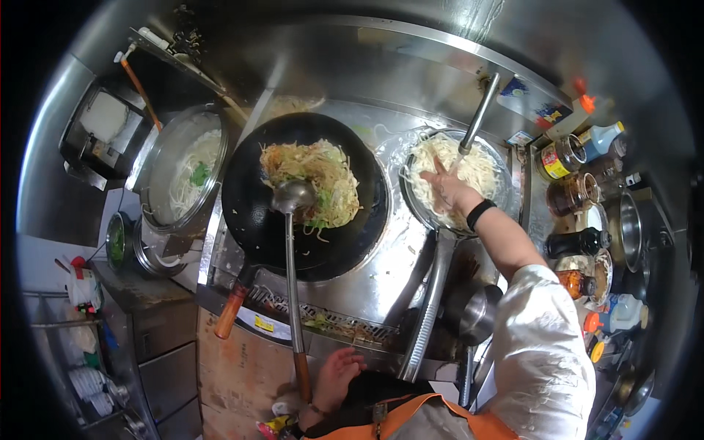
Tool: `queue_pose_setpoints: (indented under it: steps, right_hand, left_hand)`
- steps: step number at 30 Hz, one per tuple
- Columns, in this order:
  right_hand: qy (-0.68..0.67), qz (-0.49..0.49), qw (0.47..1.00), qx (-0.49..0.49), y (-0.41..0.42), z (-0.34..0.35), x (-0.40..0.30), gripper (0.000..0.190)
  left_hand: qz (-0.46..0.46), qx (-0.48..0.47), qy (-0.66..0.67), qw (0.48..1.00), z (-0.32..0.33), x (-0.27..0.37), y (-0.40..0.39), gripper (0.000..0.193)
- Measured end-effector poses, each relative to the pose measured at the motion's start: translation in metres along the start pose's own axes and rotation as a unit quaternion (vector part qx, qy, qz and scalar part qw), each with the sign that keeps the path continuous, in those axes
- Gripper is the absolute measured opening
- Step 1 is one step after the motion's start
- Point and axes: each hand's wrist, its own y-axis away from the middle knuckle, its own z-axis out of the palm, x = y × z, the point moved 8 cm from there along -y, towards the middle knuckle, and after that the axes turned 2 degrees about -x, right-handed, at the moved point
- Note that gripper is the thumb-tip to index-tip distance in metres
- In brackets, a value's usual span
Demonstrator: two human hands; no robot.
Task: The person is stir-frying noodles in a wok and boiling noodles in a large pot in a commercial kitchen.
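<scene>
My right hand (448, 190), with a black band at the wrist, rests fingers spread on a heap of pale noodles (481, 168). They fill a round long-handled metal vessel (432, 302), and a metal spout (481, 113) reaches over them. Low in front of my body, my left hand (338, 377) is loosely bent and holds nothing, close to the wooden end of a ladle handle. The ladle (294, 198) lies in a black wok (250, 220), its bowl on cooked noodles mixed with shredded vegetables (335, 184). The wok's wooden handle (231, 311) points towards me.
Left of the wok stands a large basin (165, 214) with noodles and a green leaf. A dark pot (478, 316) sits below the noodle vessel. Jars and bottles (572, 198) line the right side. Food scraps lie on the drain grate (330, 319) at the stove's front.
</scene>
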Motion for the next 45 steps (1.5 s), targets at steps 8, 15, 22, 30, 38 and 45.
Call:
queue_pose_setpoints:
  steps: [8,15,22,30,38,45]
  right_hand:
    - [0.143,-0.132,0.98,0.035,0.012,-0.029,0.054,0.029]
    - [0.0,-0.144,0.969,0.2,0.064,-0.125,0.065,0.027]
    - [-0.16,-0.029,0.954,0.252,0.061,-0.087,0.098,0.046]
    - [0.09,0.029,0.975,0.203,0.081,-0.038,0.017,0.017]
    - [0.02,0.001,0.957,0.289,-0.093,-0.081,-0.031,0.016]
    - [-0.04,0.047,0.991,0.118,-0.191,-0.055,-0.013,0.034]
  left_hand:
    - [0.013,-0.004,0.013,1.0,-0.002,-0.005,0.0,0.032]
    - [0.026,-0.032,0.005,0.999,0.001,0.015,0.002,0.033]
    - [0.121,-0.018,-0.017,0.992,-0.041,0.114,0.043,0.035]
    - [0.167,-0.066,-0.041,0.983,-0.083,0.158,0.047,0.036]
    - [0.148,0.055,-0.02,0.987,-0.123,0.154,0.064,0.036]
    - [0.115,0.194,-0.081,0.971,-0.153,0.126,0.106,0.036]
